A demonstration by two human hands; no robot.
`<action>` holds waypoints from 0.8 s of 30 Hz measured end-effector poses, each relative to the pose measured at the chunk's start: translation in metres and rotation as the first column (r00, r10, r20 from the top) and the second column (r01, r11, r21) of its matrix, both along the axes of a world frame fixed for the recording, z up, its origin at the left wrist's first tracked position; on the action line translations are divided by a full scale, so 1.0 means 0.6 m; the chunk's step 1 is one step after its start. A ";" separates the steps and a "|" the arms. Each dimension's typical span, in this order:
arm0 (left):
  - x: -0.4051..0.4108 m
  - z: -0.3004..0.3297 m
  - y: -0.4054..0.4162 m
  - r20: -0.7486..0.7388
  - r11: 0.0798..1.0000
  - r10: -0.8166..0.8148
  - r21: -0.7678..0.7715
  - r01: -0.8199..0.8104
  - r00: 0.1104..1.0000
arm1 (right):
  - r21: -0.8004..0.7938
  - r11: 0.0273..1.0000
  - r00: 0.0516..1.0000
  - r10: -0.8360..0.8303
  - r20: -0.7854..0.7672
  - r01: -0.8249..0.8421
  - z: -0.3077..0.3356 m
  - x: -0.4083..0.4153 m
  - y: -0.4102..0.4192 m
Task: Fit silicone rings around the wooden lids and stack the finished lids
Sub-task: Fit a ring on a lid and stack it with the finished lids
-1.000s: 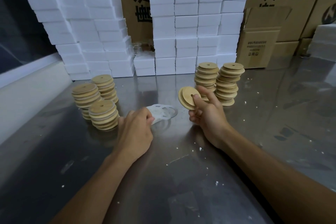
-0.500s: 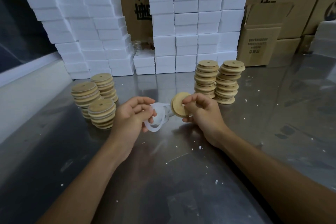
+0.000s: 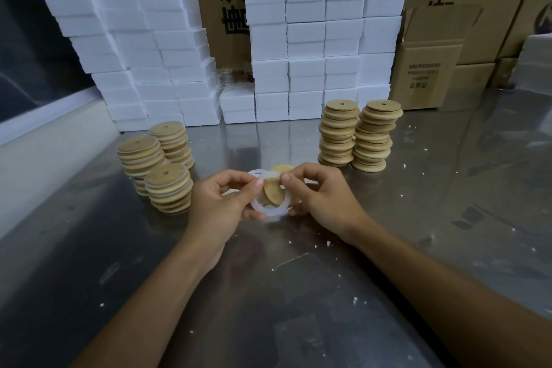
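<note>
Above the steel table [image 3: 268, 293], my left hand [image 3: 222, 206] pinches a translucent white silicone ring [image 3: 268, 208]. My right hand [image 3: 324, 197] grips a round wooden lid [image 3: 273, 193] and also pinches the ring's top edge. The lid stands tilted inside and behind the ring. Three stacks of lids with pale rings [image 3: 167, 187] stand at the left. Two taller stacks of bare wooden lids [image 3: 357, 134] stand at the right, beyond my right hand.
White foam boxes [image 3: 313, 39] are piled in a wall along the back, with cardboard cartons [image 3: 430, 69] behind and to the right. White crumbs dot the table. A pale ledge [image 3: 44, 152] runs along the left side.
My left hand lifted a ring off the table and brought it toward the lid. Both hands closed together, and now the ring sits around the lid's face.
</note>
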State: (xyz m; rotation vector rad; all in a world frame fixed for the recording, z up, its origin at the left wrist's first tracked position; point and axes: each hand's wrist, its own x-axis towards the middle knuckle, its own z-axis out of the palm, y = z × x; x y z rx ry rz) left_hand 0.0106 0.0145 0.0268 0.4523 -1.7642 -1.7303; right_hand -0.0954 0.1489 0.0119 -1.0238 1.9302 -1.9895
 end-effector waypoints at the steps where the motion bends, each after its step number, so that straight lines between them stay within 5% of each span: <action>1: 0.000 -0.001 0.001 0.021 1.000 0.006 -0.022 -0.005 1.000 | -0.008 1.000 1.000 -0.001 -0.011 0.001 -0.002 -0.001 0.000; 10: -0.010 -0.011 -0.003 0.084 0.998 0.045 0.048 -0.050 0.995 | 0.052 0.998 0.989 -0.015 -0.146 0.023 -0.015 -0.006 -0.006; 24: -0.021 -0.032 -0.009 0.033 0.990 0.105 -0.096 -0.102 0.994 | 0.104 0.992 0.952 -0.038 -0.302 0.073 -0.021 -0.005 -0.007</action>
